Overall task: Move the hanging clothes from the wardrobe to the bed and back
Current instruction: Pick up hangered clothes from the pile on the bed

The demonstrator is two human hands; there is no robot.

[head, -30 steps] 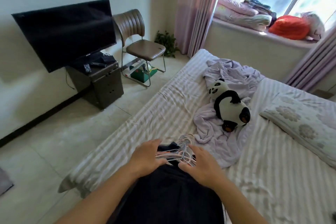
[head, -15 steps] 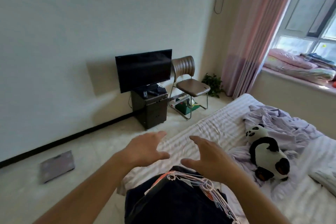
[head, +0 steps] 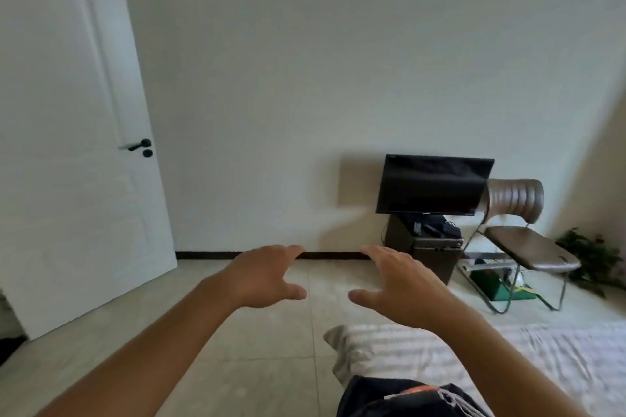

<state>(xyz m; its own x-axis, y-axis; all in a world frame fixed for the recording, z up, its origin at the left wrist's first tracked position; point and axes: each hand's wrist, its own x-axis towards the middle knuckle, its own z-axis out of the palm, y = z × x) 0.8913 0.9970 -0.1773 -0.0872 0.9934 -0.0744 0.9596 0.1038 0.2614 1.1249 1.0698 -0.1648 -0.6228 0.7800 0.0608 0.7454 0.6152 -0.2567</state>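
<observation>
Holding nothing, both hands hover in the air with fingers spread and relaxed: the left hand (head: 262, 276) and the right hand (head: 401, 284) sit side by side, palms down, with a gap between them. Neither grip touches anything.

Below and behind the right forearm, at the bottom edge of the view, lies the dark pile of clothes (head: 403, 398), an orange strip showing on top of it. It rests on the corner of the bed (head: 542, 359), whose striped sheet runs off to the right. The pile lies nearer the right hand, under that arm rather than ahead of the fingers; its long axis cannot be told, since most of it is cut off.

Judging by this, the clothes are set down on the bed, and the return leg would call for the hands to come back and down toward the body.

Beyond the hands stand a closed white door (head: 78, 152), a television (head: 433, 184) and a brown chair (head: 528, 247).
</observation>
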